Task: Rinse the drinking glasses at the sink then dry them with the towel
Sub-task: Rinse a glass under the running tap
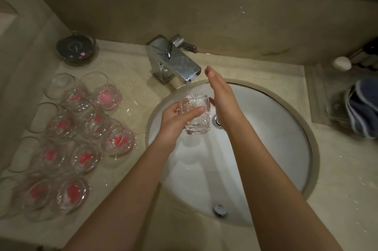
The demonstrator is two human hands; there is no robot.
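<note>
Clear cut glass is gripped by the left hand (173,116) over the white sink basin (266,132): a faceted tumbler (195,114) is held with the fingers curled across its front and the thumb behind, its mouth tilted up toward the chrome faucet spout (176,62). Whether water is running into it cannot be told.

Just to the right of the tumbler, the right hand (222,95) is held flat and released, fingers straight and together, their tips raised just beside the spout's outlet; nothing is grasped by it. The edge of its palm lies close to the tumbler's rim, though contact cannot be confirmed. A chrome drain fitting (217,123) is seen beneath the right wrist, and an overflow cap (219,209) is set in the basin's near wall, between the two forearms.

Well to the left of the left hand, on the marble table (143,91), a cluster of clear glasses with pink-red patterned bases (81,128) is gathered. Beyond them, a dark round dish (76,48) is placed near the wall. Far to the right of the right hand, a blue folded towel (362,107) is laid at the table's edge, with a white rounded object (342,63) beyond it.
</note>
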